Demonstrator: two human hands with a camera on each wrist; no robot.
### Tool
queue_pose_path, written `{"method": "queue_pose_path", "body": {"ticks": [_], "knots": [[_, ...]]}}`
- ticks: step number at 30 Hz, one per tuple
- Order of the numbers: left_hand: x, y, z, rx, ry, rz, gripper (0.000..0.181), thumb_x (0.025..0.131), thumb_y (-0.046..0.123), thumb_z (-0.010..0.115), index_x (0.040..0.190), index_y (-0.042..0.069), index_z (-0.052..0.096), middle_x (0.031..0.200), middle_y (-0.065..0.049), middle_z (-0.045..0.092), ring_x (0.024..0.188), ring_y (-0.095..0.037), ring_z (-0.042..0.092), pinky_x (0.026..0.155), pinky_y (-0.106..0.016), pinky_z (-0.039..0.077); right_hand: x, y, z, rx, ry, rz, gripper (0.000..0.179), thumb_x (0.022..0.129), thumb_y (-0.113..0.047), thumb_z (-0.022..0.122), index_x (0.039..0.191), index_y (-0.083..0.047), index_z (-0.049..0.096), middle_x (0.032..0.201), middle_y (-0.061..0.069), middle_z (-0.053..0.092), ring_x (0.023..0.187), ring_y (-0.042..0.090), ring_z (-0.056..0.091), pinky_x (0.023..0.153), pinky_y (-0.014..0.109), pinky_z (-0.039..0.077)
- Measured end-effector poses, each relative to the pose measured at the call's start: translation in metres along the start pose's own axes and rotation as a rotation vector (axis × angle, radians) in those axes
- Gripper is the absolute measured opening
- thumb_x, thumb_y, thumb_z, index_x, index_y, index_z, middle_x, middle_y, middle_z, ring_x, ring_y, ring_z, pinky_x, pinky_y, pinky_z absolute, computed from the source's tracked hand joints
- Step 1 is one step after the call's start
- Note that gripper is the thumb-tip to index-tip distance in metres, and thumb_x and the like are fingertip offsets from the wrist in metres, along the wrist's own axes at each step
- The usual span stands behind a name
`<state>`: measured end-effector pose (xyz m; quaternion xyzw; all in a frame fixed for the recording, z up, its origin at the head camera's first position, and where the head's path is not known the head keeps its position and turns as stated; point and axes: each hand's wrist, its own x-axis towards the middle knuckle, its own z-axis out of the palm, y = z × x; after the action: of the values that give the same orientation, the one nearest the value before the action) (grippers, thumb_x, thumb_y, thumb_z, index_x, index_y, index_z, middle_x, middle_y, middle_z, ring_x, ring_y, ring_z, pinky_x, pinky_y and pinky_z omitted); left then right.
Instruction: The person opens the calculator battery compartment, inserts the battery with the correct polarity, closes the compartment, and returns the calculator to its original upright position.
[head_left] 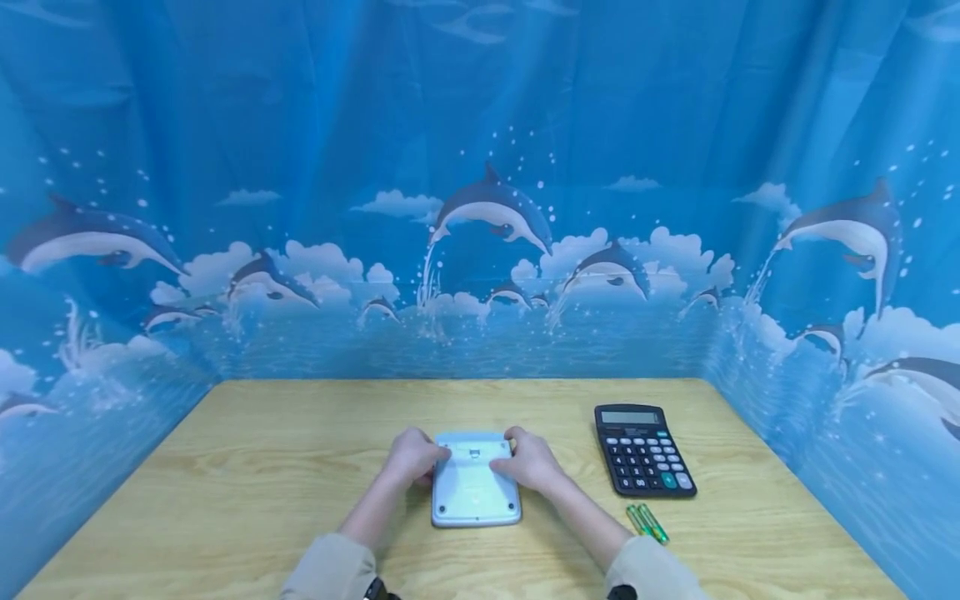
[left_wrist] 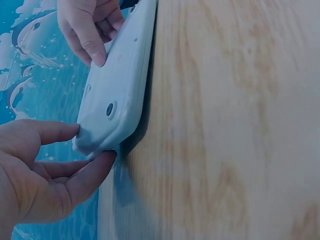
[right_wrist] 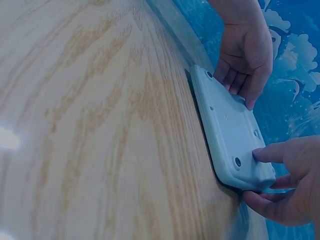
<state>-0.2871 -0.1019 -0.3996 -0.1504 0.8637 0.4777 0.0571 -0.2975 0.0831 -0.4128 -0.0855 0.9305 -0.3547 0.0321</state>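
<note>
A white calculator [head_left: 474, 493] lies back side up at the middle of the wooden table, its keys and screen hidden underneath. Its back carries dark round feet and a small latch [head_left: 474, 453] towards the far end. My left hand [head_left: 411, 457] grips the far left corner, thumb on the back and fingertips under the edge, as the left wrist view shows. At the far right corner my right hand [head_left: 531, 461] pinches the calculator the same way. In the right wrist view, the right thumb [right_wrist: 270, 152] presses beside a foot, with fingers below the rim.
To the right on the table [head_left: 225, 500] lies a black calculator [head_left: 637, 457], keys up. Two green batteries [head_left: 647, 523] lie side by side just in front of it. A blue curtain [head_left: 360, 167] printed with dolphins hangs along the back and both sides.
</note>
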Motion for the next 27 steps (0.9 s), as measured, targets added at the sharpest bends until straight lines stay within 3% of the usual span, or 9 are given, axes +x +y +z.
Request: {"method": "queue_pose_path", "body": {"ticks": [27], "knots": [[-0.0011, -0.0029, 0.0036, 0.038, -0.007, -0.018, 0.026, 0.08, 0.007, 0.065, 0.098, -0.008, 0.053, 0.08, -0.015, 0.055, 0.067, -0.024, 0.058, 0.056, -0.03, 0.054, -0.0013, -0.0004, 0.0015, -0.031, 0.009, -0.028, 0.049, 0.077, -0.019, 0.074, 0.116, 0.005, 0.055, 0.097, 0.015, 0.061, 0.088, 0.028, 0.058, 0.076, 0.041, 0.05]]}}
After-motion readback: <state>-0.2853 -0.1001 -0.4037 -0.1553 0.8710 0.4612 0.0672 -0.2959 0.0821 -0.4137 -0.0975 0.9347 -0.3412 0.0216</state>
